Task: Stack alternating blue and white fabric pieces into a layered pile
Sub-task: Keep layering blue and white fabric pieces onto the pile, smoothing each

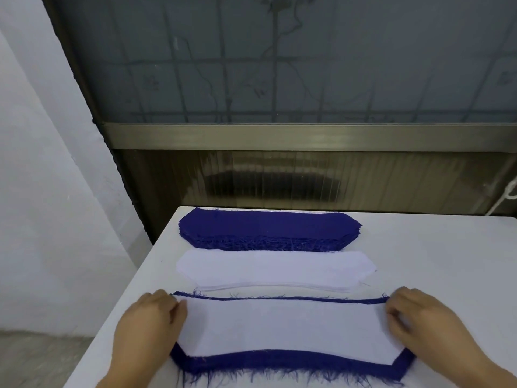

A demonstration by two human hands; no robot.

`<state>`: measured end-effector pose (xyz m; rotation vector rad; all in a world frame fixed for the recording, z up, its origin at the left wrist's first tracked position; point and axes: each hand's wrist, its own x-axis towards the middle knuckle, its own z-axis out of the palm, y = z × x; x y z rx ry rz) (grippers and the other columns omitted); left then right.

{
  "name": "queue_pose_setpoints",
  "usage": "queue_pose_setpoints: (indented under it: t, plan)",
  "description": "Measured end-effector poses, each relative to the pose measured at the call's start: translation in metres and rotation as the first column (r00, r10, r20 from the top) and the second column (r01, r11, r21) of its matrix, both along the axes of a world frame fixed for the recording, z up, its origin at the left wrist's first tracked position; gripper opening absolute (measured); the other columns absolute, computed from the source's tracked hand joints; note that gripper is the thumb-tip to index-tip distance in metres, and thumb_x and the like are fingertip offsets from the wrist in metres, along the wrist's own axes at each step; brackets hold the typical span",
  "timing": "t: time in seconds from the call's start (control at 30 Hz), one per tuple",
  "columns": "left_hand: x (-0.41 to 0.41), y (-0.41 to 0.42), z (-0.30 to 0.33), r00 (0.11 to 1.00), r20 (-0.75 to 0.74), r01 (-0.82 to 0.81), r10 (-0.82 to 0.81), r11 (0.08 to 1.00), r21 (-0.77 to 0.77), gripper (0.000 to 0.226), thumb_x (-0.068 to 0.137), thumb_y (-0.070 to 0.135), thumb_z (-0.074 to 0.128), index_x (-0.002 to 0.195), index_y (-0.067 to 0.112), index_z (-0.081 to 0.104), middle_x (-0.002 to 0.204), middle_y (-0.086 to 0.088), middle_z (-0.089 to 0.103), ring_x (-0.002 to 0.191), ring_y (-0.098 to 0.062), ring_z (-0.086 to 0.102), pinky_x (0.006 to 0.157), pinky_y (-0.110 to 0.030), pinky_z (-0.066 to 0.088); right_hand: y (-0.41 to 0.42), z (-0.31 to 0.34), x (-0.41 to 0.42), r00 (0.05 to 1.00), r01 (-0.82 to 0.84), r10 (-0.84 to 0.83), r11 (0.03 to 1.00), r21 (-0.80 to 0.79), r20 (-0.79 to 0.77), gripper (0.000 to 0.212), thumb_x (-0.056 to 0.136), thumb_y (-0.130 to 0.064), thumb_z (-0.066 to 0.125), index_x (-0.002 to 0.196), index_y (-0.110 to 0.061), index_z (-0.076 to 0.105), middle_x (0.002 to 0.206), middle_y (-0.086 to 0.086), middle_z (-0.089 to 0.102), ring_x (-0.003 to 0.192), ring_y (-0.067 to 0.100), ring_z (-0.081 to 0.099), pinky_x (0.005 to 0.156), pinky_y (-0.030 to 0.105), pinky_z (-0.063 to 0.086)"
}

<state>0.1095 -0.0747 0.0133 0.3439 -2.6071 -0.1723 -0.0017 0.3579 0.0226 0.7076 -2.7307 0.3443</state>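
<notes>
Nearest, a white piece (282, 326) lies flat on a blue piece (293, 359), the blue showing as a frayed band along the near edge and a thin strip along the far edge; both rest on the white surface (436, 247). At the left end the left hand (148, 326) sits with fingers curled at the white piece's corner, touching it; whether it pinches the cloth I cannot tell. At the right end the right hand (419, 323) has its fingers bent down onto the other corner, and its grip is likewise unclear. Just beyond, apart from the layered pair, lies a white stack (274, 270), its edges neatly aligned; behind that, touching or nearly so, sits a blue stack (268, 228) with loose threads along its near side, close to the surface's far edge. Farther off stands a window (279, 65) with a metal sill; a pale wall (42, 163) rises on the left.
</notes>
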Motion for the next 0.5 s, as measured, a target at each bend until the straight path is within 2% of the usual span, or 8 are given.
queue_pose_setpoints:
  t: [0.07, 0.1, 0.17, 0.2, 0.27, 0.37, 0.5]
  plan:
    - [-0.021, 0.009, 0.011, 0.998, 0.067, 0.001, -0.002, 1.000, 0.006, 0.041, 0.070, 0.016, 0.080, 0.046, 0.015, 0.046, 0.053, 0.004, 0.047, 0.049, -0.018, 0.044, 0.044, -0.024, 0.031, -0.014, 0.008, -0.014, 0.996, 0.036, -0.031, 0.998, -0.057, 0.086, 0.030, 0.068, -0.005, 0.077, 0.067, -0.026, 0.056, 0.070, -0.016, 0.053, 0.060, 0.004, 0.052, 0.051, 0.017, 0.040]
    - [-0.035, 0.016, 0.016, 0.997, 0.064, 0.037, -0.038, 0.999, 0.029, 0.029, 0.071, 0.018, 0.080, 0.053, 0.018, 0.057, 0.060, 0.004, 0.054, 0.054, -0.015, 0.049, 0.047, -0.023, 0.037, -0.023, 0.011, -0.023, 0.993, 0.024, -0.012, 0.994, -0.104, 0.118, 0.026, 0.075, -0.009, 0.073, 0.072, -0.029, 0.056, 0.074, -0.018, 0.055, 0.065, 0.003, 0.054, 0.055, 0.013, 0.040]
    - [-0.066, 0.034, 0.022, 0.993, 0.035, 0.110, -0.113, 0.990, 0.089, 0.006, 0.080, 0.025, 0.074, 0.084, 0.021, 0.072, 0.086, 0.005, 0.068, 0.073, -0.012, 0.060, 0.065, -0.021, 0.045, -0.048, 0.015, -0.047, 0.990, -0.031, 0.055, 0.984, -0.173, 0.133, 0.012, 0.087, -0.018, 0.065, 0.085, -0.029, 0.060, 0.086, -0.021, 0.056, 0.079, 0.002, 0.055, 0.066, 0.009, 0.038]
    - [-0.083, 0.044, 0.025, 0.989, 0.038, 0.141, -0.146, 0.983, 0.115, 0.016, 0.085, 0.027, 0.069, 0.100, 0.022, 0.072, 0.099, 0.005, 0.069, 0.085, -0.013, 0.062, 0.075, -0.021, 0.045, -0.063, 0.017, -0.061, 0.987, -0.054, 0.081, 0.980, -0.191, 0.137, 0.007, 0.091, -0.022, 0.061, 0.091, -0.029, 0.061, 0.091, -0.020, 0.056, 0.085, 0.002, 0.054, 0.070, 0.009, 0.038]
    - [-0.119, 0.060, 0.026, 0.972, 0.019, 0.230, -0.235, 0.964, 0.134, 0.029, 0.090, 0.029, 0.062, 0.118, 0.022, 0.065, 0.118, 0.007, 0.064, 0.104, -0.012, 0.058, 0.088, -0.019, 0.041, -0.092, 0.020, -0.089, 0.981, -0.060, 0.103, 0.967, -0.248, 0.166, 0.007, 0.094, -0.023, 0.057, 0.098, -0.027, 0.061, 0.097, -0.017, 0.055, 0.090, 0.003, 0.054, 0.076, 0.012, 0.041]
    - [-0.166, 0.078, 0.024, 0.953, 0.020, 0.293, -0.302, 0.937, 0.191, 0.037, 0.095, 0.030, 0.055, 0.131, 0.022, 0.056, 0.132, 0.008, 0.056, 0.120, -0.010, 0.050, 0.098, -0.019, 0.038, -0.123, 0.021, -0.124, 0.976, 0.001, 0.062, 0.957, -0.291, 0.209, 0.012, 0.095, -0.023, 0.055, 0.105, -0.023, 0.062, 0.104, -0.012, 0.056, 0.098, 0.007, 0.052, 0.083, 0.017, 0.044]
    - [-0.205, 0.086, 0.015, 0.936, 0.102, 0.299, -0.338, 0.912, 0.280, 0.041, 0.097, 0.033, 0.051, 0.137, 0.024, 0.049, 0.138, 0.007, 0.050, 0.125, -0.011, 0.046, 0.102, -0.025, 0.039, -0.134, 0.013, -0.154, 0.941, 0.118, -0.035, 0.966, -0.229, 0.337, 0.018, 0.094, -0.027, 0.059, 0.110, -0.020, 0.061, 0.114, -0.003, 0.056, 0.102, 0.012, 0.051, 0.090, 0.025, 0.048]
